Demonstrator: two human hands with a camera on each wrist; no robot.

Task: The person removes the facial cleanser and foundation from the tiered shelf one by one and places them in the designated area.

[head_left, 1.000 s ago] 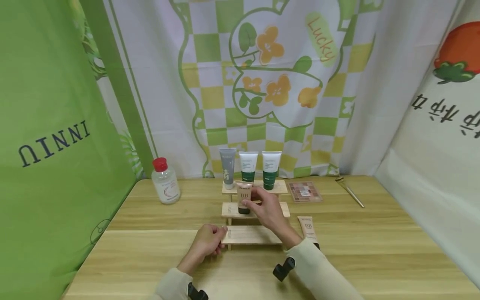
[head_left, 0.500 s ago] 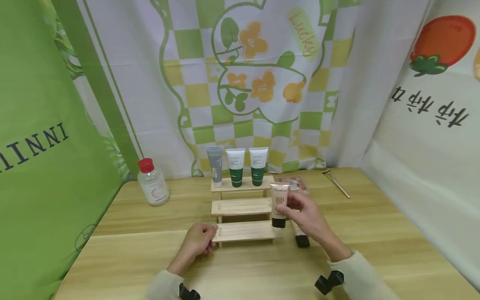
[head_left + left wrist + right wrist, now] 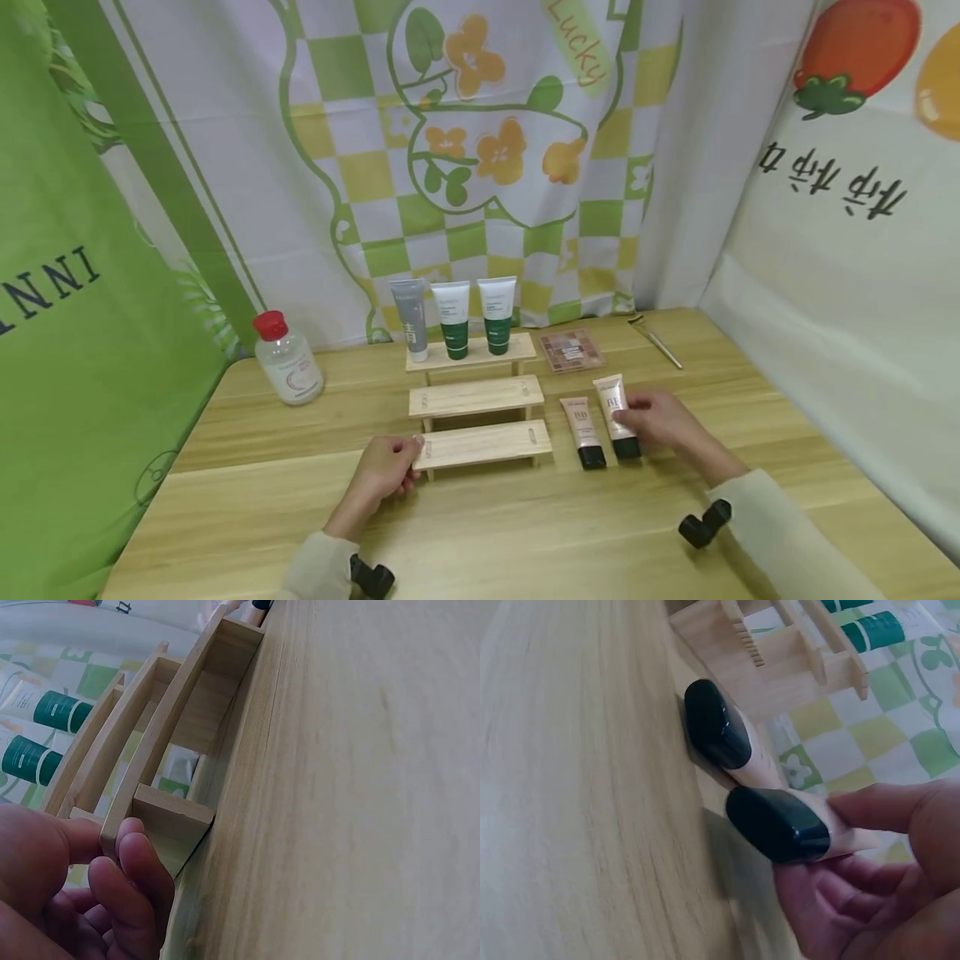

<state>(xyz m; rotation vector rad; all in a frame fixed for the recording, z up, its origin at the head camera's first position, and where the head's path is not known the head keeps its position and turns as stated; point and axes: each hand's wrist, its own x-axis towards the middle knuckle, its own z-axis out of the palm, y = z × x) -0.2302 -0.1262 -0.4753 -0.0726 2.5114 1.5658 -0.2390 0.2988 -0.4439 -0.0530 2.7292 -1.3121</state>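
My left hand (image 3: 385, 468) pinches the left end of the lowest step of a three-step wooden display rack (image 3: 480, 445) between thumb and fingers. The left wrist view shows the thumb and curled fingers around that step's corner (image 3: 112, 829). At the right, my right hand (image 3: 663, 425) holds a BB cream tube (image 3: 617, 412) with a black cap, thumb on one side and fingers on the other. Its cap (image 3: 780, 825) is close over the table in the right wrist view. Just left of it, a second BB cream tube (image 3: 581, 425) lies on the table.
On the rack's top step stand a grey tube (image 3: 409, 321) and two white-and-green tubes (image 3: 453, 321). Behind the BB creams lies an eyeshadow palette (image 3: 572, 351), with a makeup brush (image 3: 657, 342) farther right. A red-capped bottle (image 3: 289, 367) stands at the left. Curtains hang around the table.
My right hand has lifted the BB cream tube off the middle step and carried it right and down, beside the other one. The left hand stays on the rack; the head view has shifted.
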